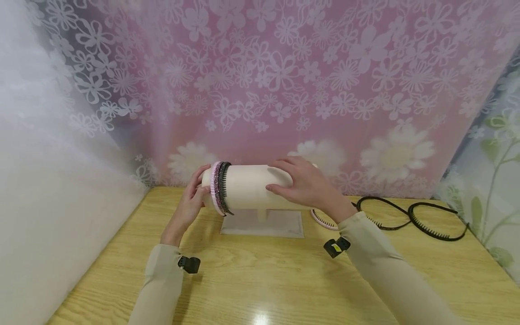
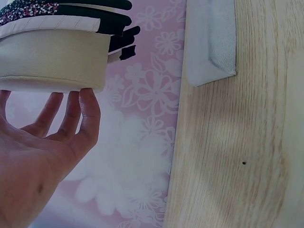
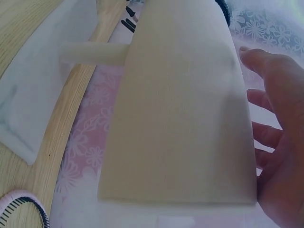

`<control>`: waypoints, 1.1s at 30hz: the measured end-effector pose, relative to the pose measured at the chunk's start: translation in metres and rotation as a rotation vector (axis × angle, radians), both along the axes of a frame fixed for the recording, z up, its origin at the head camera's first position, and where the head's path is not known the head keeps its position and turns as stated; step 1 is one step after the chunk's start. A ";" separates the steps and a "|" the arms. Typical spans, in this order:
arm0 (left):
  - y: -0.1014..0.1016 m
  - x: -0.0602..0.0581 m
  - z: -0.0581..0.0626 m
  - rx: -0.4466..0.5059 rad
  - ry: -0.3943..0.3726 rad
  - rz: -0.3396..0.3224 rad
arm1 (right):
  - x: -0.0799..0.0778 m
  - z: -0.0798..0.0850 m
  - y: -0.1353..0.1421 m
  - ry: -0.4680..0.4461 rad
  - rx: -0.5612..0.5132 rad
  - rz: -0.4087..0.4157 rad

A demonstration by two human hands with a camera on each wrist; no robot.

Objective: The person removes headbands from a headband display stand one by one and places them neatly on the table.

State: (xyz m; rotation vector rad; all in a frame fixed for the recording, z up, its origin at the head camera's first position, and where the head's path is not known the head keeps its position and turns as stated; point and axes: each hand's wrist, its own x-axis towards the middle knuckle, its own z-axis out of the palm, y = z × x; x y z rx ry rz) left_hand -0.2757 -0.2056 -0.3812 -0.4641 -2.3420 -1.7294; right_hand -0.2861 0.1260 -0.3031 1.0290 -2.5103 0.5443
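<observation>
A cream headband display stand (image 1: pixel 249 185) holds its padded cylinder level on a short post above a flat pale base (image 1: pixel 264 224). Several headbands sit side by side round the cylinder's left end: a pale pink one (image 1: pixel 215 187), a glittery dark pink one (image 1: pixel 219 180) and a dark toothed one (image 1: pixel 224 180). My left hand (image 1: pixel 190 198) is at that left end, its fingertips touching the cylinder's end face in the left wrist view. Spread over the right part of the cylinder is my right hand (image 1: pixel 302 183), its fingers loosely bent along the surface with no headband in them.
Several more headbands lie on the wooden table (image 1: pixel 260 271) at the right: a pink toothed one (image 1: pixel 322 222) partly behind my right wrist, and black ones (image 1: pixel 430 232) farther right. A flowered pink cloth (image 1: pixel 264 90) hangs behind the table.
</observation>
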 end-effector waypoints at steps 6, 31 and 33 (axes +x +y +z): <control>0.000 0.000 -0.003 0.003 0.003 -0.007 | -0.003 -0.001 -0.011 -0.010 0.009 -0.007; -0.001 -0.001 -0.002 0.011 0.006 -0.021 | -0.012 0.010 -0.054 -0.127 0.157 -0.043; -0.001 -0.001 -0.001 0.013 0.004 -0.023 | -0.013 0.011 -0.057 -0.127 0.164 -0.046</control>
